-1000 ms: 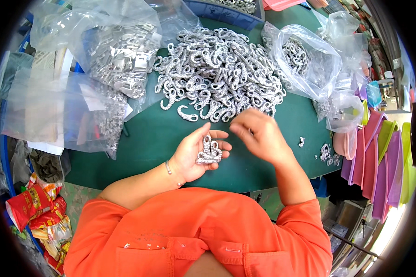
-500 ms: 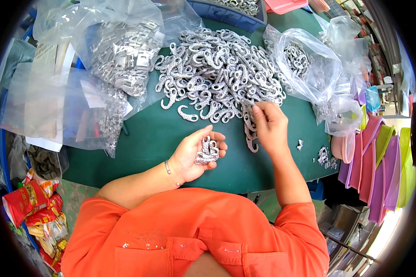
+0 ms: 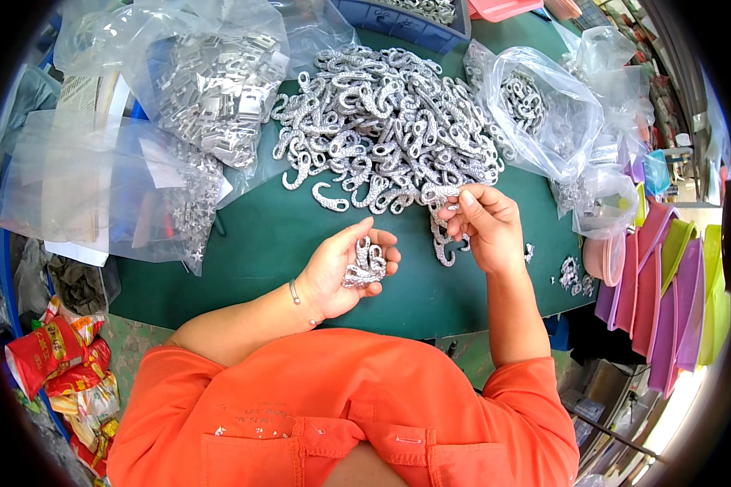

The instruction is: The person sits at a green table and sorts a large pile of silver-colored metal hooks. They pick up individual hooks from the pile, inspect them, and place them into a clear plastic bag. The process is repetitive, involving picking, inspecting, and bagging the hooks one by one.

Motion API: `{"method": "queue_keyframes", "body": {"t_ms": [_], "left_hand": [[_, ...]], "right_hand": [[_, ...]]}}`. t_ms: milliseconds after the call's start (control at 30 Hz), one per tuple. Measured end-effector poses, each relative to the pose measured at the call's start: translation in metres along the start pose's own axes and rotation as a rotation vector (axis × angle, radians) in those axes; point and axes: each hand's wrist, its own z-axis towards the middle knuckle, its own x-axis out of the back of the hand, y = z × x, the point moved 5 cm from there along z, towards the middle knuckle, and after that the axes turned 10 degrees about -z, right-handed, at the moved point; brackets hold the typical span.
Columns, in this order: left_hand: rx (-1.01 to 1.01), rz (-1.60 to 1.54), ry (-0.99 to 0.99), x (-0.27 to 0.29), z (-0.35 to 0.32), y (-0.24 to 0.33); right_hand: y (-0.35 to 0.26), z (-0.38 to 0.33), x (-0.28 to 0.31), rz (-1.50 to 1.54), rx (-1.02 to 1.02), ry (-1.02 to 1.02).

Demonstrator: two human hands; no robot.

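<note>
Several silver hook-shaped metal pieces (image 3: pixel 365 266) lie cupped in the palm of my left hand (image 3: pixel 339 272), its fingers curled around them. My right hand (image 3: pixel 489 227), at the near right edge of the pile, pinches one silver hook-shaped piece (image 3: pixel 439 193) between thumb and fingers. Beyond both hands spreads a large heap of the same textured, curved pieces (image 3: pixel 382 122), each with an oval eye at one end. A few loose hooks (image 3: pixel 444 253) lie just left of my right hand, partly hidden by its fingers.
On the left, clear bags hold flat metal clips (image 3: pixel 219 97) and small star-shaped parts (image 3: pixel 195 203). An open clear bag (image 3: pixel 536 109) with more hooks sits at the right. A blue bin (image 3: pixel 406 24) stands at the back. Small parts (image 3: pixel 573 276) lie at the table's right edge.
My right hand has shifted slightly right and turned, lifting a hook-shaped piece that now shows between its fingers. My left hand stays in place with its pieces.
</note>
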Motion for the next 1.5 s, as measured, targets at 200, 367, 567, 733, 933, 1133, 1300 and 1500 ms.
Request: {"method": "queue_keyframes", "body": {"t_ms": [200, 367, 567, 733, 933, 1133, 1300, 1500], "left_hand": [[0.001, 0.001, -0.068, -0.011, -0.005, 0.003], [0.001, -0.086, -0.079, 0.004, 0.004, -0.001], [-0.003, -0.099, -0.053, 0.001, 0.002, 0.001], [-0.008, -0.045, -0.054, 0.0, 0.001, 0.001], [0.003, -0.008, -0.028, -0.009, -0.004, 0.001], [0.015, -0.039, -0.04, 0.002, 0.0, 0.0], [0.001, -0.03, 0.007, 0.002, -0.002, 0.0], [0.016, -0.039, -0.012, -0.003, -0.002, 0.0]], "right_hand": [[-0.03, -0.011, -0.036, -0.669, 0.432, -0.249], [-0.017, 0.008, -0.043, -1.114, 0.731, 0.106], [-0.001, 0.018, -0.037, -0.926, 0.617, 0.037], [0.007, 0.014, -0.022, -0.373, 0.015, -0.031], [-0.012, 0.019, -0.049, -0.679, 0.39, -0.263], [-0.01, 0.029, -0.087, -1.192, 0.824, -0.067], [-0.003, 0.03, -0.072, -0.981, 0.696, -0.049], [0.005, 0.029, -0.036, -0.124, 0.024, -0.129]]}}
